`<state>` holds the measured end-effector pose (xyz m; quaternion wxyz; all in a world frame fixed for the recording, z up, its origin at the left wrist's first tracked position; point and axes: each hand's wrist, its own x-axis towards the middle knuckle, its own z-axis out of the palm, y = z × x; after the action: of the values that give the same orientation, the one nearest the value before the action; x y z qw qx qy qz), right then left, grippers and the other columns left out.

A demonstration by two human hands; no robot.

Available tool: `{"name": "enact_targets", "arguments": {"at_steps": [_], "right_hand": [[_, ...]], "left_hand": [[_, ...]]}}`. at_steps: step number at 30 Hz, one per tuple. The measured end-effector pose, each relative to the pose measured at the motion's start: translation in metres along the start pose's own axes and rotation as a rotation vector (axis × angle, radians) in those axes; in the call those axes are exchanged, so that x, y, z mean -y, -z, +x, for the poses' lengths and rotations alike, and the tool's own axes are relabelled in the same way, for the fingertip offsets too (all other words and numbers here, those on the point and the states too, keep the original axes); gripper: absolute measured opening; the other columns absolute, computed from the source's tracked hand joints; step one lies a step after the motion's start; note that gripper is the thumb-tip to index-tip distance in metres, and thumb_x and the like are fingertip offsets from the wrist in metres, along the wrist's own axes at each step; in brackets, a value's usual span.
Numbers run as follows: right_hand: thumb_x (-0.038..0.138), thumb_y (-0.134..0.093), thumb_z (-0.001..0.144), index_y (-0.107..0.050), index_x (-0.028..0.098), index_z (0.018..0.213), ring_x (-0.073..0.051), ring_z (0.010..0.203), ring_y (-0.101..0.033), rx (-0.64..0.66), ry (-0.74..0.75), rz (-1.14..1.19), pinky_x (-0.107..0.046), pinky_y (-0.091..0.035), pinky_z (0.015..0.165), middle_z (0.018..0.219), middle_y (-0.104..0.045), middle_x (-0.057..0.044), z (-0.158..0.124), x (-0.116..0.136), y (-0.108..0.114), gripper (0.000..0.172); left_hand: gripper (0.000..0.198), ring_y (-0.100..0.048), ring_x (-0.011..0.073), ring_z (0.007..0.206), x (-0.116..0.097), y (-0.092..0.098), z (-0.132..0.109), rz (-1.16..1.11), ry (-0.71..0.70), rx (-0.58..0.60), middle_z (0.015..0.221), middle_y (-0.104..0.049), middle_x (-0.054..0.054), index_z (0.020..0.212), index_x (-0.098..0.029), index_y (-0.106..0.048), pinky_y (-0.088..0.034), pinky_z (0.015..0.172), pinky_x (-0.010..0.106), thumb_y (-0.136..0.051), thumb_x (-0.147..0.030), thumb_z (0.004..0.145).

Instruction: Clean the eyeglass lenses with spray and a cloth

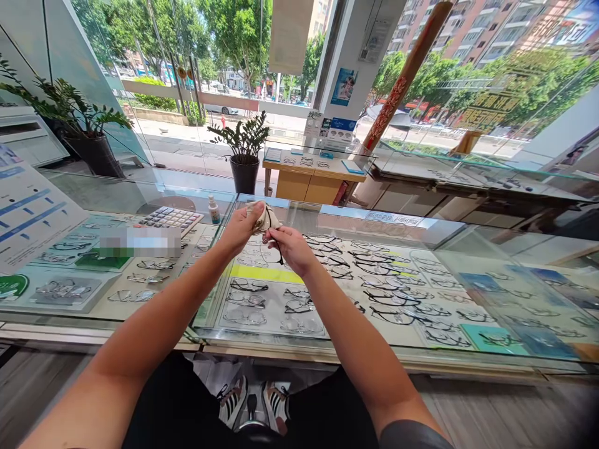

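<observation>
Both my hands are raised over a glass display counter (355, 218). My left hand (241, 226) is closed on a pale cleaning cloth (264, 217) bunched around part of a pair of glasses. My right hand (290, 244) pinches the dark-framed glasses (277, 248), whose temple hangs down below my fingers. The cloth covers the lens area, so the lenses are hidden. Rows of spectacle frames (374, 274) lie on trays inside the counter under my hands.
A calculator (171, 218) and a small spray bottle (214, 209) stand on the glass at the left. Potted plants (244, 149) sit on the floor by the shop window. A wooden table (312, 174) stands behind the counter. My shoes (253, 402) show below.
</observation>
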<state>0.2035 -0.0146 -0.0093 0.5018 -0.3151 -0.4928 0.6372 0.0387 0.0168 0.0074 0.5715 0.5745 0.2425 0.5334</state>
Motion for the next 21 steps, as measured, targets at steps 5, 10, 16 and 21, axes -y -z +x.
{"name": "enact_targets", "arguments": {"at_steps": [5, 10, 16, 21], "right_hand": [[0.055, -0.096, 0.070, -0.074, 0.019, 0.075, -0.016, 0.077, -0.059, 0.042, -0.044, -0.006, -0.033, -0.046, 0.075, 0.080, -0.071, -0.003, -0.002, 0.013, 0.010, 0.043], [0.054, -0.099, 0.068, -0.074, 0.019, 0.077, -0.015, 0.075, -0.058, 0.062, -0.041, 0.044, -0.033, -0.047, 0.074, 0.083, -0.070, -0.002, -0.003, 0.015, 0.010, 0.044], [0.057, -0.101, 0.067, -0.073, 0.019, 0.077, -0.015, 0.075, -0.055, 0.088, -0.025, 0.091, -0.032, -0.046, 0.074, 0.083, -0.068, -0.002, -0.003, 0.007, 0.001, 0.047], [0.058, -0.099, 0.069, -0.074, 0.020, 0.078, -0.016, 0.076, -0.056, 0.087, -0.019, 0.063, -0.033, -0.047, 0.073, 0.084, -0.072, -0.004, -0.005, 0.005, -0.003, 0.047]], "left_hand": [[0.051, -0.070, 0.0172, 0.074, -0.012, 0.024, 0.002, -0.049, 0.127, 0.205, 0.080, -0.075, 0.009, 0.086, -0.013, -0.078, -0.057, 0.074, 0.031, -0.095, -0.061, 0.084], [0.044, -0.071, 0.0171, 0.078, -0.012, 0.027, 0.001, -0.031, 0.116, 0.248, 0.091, -0.080, 0.010, 0.099, -0.012, -0.081, -0.052, 0.073, 0.029, -0.105, -0.039, 0.075], [0.054, -0.062, 0.0130, 0.059, 0.001, 0.000, -0.004, -0.006, -0.003, 0.007, 0.071, -0.072, 0.003, 0.088, -0.015, -0.072, -0.048, 0.059, 0.027, -0.102, -0.057, 0.074], [0.060, -0.055, 0.0103, 0.053, 0.001, -0.009, -0.006, 0.007, -0.058, -0.154, 0.067, -0.064, -0.001, 0.082, -0.018, -0.066, -0.045, 0.053, 0.026, -0.089, -0.074, 0.084]]}}
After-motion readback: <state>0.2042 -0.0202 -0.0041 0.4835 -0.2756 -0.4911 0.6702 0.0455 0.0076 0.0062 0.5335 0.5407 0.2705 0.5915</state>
